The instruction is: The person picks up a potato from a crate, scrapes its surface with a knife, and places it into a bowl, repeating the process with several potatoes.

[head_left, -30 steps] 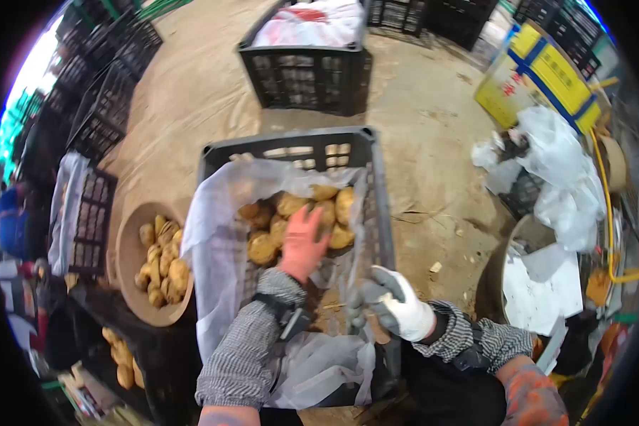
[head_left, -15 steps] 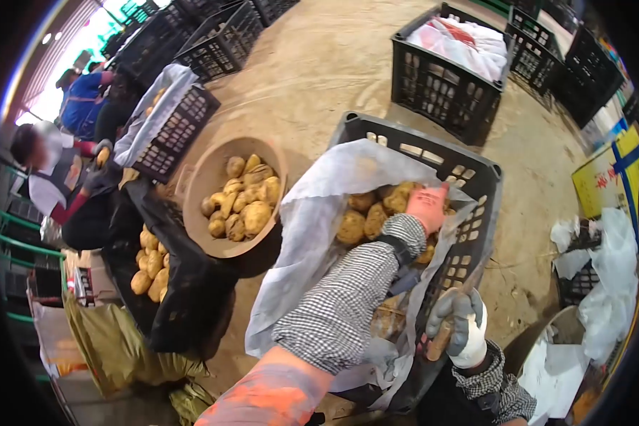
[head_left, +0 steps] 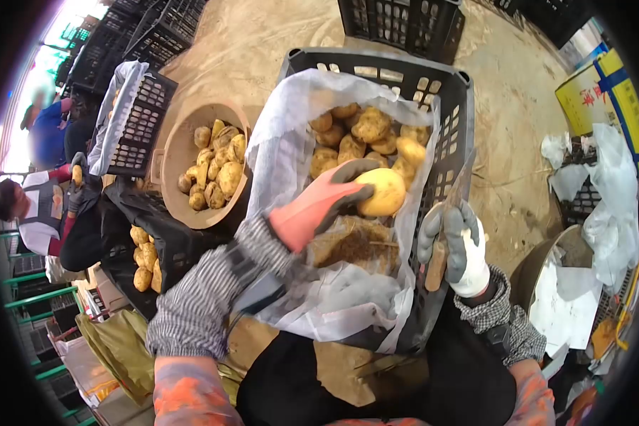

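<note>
My left hand [head_left: 318, 201], in a pink glove with a grey palm, is closed around a pale yellow potato [head_left: 385, 192]. It hovers over a black plastic crate [head_left: 460, 117] lined with a whitish sheet [head_left: 275, 135]. Inside lie several dirt-marked potatoes [head_left: 371, 126], and a clear plastic bag with something brown [head_left: 355, 245] sits at the near end. Beyond the crate's right side, my right hand [head_left: 468, 255], gloved in white and grey, grips a knife [head_left: 437, 266] by its wooden handle. The blade points up and away.
Left of the crate stands a brown tub [head_left: 169, 167] with potatoes and cut pieces. Farther left, a person [head_left: 42, 209] holds a potato near a lined crate [head_left: 149, 106]. Another black crate [head_left: 397, 25] stands ahead; a yellow box [head_left: 582, 103] is at right.
My left hand has drawn back from the crate's far right part and now holds a potato. My right hand keeps the knife. The view has shifted, and the crate appears higher and farther left.
</note>
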Available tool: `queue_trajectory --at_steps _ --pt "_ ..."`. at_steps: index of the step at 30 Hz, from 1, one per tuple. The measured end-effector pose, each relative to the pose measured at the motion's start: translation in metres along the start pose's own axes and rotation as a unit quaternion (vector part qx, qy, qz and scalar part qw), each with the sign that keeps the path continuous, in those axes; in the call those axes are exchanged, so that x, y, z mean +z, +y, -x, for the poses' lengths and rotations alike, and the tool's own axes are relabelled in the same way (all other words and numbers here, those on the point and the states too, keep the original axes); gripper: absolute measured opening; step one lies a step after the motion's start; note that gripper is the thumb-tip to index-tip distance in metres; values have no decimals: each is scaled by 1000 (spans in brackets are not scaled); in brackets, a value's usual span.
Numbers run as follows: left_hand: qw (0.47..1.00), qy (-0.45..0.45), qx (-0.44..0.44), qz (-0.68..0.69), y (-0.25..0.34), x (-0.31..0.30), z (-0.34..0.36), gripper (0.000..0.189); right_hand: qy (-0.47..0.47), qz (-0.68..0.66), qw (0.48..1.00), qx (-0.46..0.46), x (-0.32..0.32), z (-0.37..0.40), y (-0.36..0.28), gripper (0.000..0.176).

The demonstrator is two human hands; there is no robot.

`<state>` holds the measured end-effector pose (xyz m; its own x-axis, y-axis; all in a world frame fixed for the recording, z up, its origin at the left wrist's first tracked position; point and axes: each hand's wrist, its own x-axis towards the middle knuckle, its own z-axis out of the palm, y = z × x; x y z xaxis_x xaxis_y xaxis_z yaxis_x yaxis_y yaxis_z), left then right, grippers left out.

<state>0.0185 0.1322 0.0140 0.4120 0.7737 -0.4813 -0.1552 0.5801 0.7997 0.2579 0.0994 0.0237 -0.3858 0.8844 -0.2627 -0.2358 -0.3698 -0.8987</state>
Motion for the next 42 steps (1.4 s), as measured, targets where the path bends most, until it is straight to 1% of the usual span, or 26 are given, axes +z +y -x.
queue_trajectory --at_steps 2,5,7,9,11,12,13,16,17,18,19,20,21,23,24,25,26,27,28,29,33,35,39,40,41,42 --pt "997 19 -4 72 -11 9 40 68 7 15 1000 13 3 -1 3 39" --pt "984 51 66 154 -32 14 66 77 -7 20 998 62 2 -5 0 41" --pt "968 63 129 205 -40 25 69 76 -71 -27 993 93 1 -6 3 40" --pt "970 87 98 204 -40 32 75 79 -107 -28 985 131 -2 -5 15 41" --pt "962 57 101 248 -39 35 78 82 -154 -15 983 101 11 -1 19 39" --pt "966 66 114 222 -42 34 77 84 -102 -9 978 179 24 0 13 33" --pt "966 63 116 224 -45 34 76 84 -71 29 976 205 30 -1 13 28" --pt "971 60 90 212 -59 32 76 84 -84 11 985 148 24 1 20 25" --pt "980 125 136 -73 -66 29 76 82 -109 10 982 152 26 2 17 25" --pt "902 181 172 -352 -67 29 76 81 -136 10 978 157 28 3 15 26" --pt "904 180 171 -348 -67 30 75 81 -134 12 978 161 30 3 12 26" --pt "979 122 124 -103 -64 31 74 77 -159 -20 977 140 33 3 11 28" --pt "985 57 70 147 -61 31 73 74 -184 -54 974 117 35 2 10 29" --pt "987 47 103 118 -66 28 71 65 -168 -19 984 60 34 -3 18 33" --pt "953 37 66 293 -63 30 70 62 -128 -16 987 97 33 -3 15 33" --pt "887 27 28 459 -61 31 70 59 -88 -13 987 135 33 -4 12 34" --pt "918 13 91 386 -64 32 73 44 -71 -10 982 173 36 -4 8 32" --pt "917 15 93 387 -68 28 73 44 -73 -9 982 174 38 -4 9 32" --pt "971 105 197 83 -75 24 74 44 -82 14 981 176 41 -3 10 30" --pt "915 183 276 -230 -80 22 74 45 -90 38 979 178 42 -2 11 29" --pt "916 210 247 -238 -87 21 75 52 -77 17 975 205 42 -2 15 29" --pt "898 201 298 -252 -92 19 75 56 -98 13 976 195 36 -1 20 30" --pt "880 179 304 -318 -73 26 79 62 -129 61 972 188 33 0 25 37" --pt "886 176 298 -308 -74 25 79 56 -225 144 943 200 23 -6 23 42" --pt "892 175 292 -298 -74 25 79 50 -267 177 937 142 22 -6 23 39" --pt "897 174 286 -289 -74 24 79 45 -280 148 938 143 23 -5 23 41"
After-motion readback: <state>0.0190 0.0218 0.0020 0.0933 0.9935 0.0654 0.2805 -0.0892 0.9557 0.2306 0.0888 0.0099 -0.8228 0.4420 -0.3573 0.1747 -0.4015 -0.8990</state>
